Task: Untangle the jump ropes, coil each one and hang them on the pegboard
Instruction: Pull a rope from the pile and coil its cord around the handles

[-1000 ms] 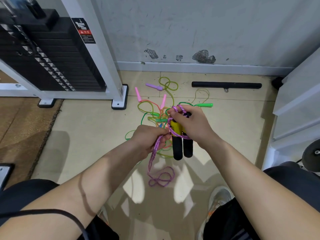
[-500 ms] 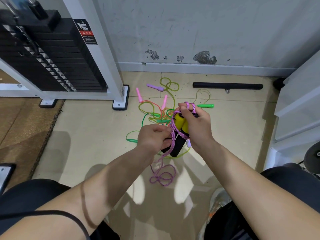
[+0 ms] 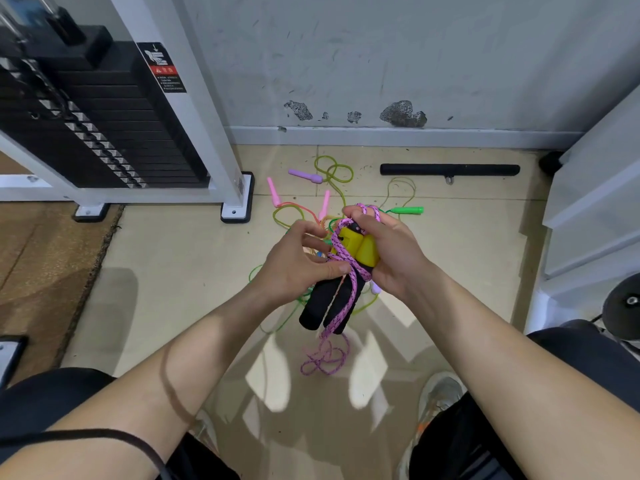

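1. My right hand is closed around the two yellow-and-black handles, held together above the floor.
2. My left hand pinches the pink braided rope against them with the thumb.
3. The rope's loose end lies bunched on the floor below.
4. The other jump ropes lie tangled near the wall.

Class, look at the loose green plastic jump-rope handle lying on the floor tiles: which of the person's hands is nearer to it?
Right. The right hand sits just below-left of the green plastic handle; the left hand is farther left, beyond the black-and-yellow handles.
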A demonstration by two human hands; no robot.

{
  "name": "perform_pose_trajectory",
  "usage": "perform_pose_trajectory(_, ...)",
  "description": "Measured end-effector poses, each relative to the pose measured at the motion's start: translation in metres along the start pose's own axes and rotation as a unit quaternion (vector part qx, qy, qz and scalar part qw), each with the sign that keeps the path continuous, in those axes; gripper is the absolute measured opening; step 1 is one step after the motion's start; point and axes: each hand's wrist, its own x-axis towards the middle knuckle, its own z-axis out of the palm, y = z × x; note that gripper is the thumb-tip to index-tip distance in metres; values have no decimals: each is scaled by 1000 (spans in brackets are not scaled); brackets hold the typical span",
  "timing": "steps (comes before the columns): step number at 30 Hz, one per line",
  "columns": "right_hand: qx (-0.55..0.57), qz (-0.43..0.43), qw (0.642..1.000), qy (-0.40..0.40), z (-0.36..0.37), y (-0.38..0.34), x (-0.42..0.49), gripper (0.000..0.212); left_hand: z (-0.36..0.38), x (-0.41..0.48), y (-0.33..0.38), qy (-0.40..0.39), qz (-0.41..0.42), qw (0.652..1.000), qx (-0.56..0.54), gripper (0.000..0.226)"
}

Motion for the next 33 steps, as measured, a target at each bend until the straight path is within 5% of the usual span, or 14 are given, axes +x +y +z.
perform_pose_trajectory(2, 4, 4, 1000, -12, 2, -1, -3, 14, -2, -1, -1, -72, -16, 996, -43, 69)
perform_pose_trajectory(5, -2, 4, 1000, -17, 3, 1, -3, 12, 3, -6, 0, -171, -2, 977, -125, 48)
perform_pose_trajectory(10, -26, 2, 1000, -16, 5, 11, -5, 13, 12, -8, -7, -214, -27, 965, -145, 42)
perform_pose_trajectory(14, -45, -8, 999, -28, 6, 10, -6, 12, 18, -10, -5, -196, -32, 967, -159, 26)
perform_pose_trajectory(18, -119, -56, 991, -11, 4, 9, -5, 14, 23, -12, -5, -167, -24, 968, -185, 31)
perform_pose_trajectory(23, -299, -141, 943, 41, 4, 8, -4, 28, 23, -10, -9, -117, -26, 978, -168, 29)
perform_pose_trajectory(33, -258, -73, 963, 30, 0, 10, -11, 27, 10, 2, -12, 15, -24, 962, -271, 40)
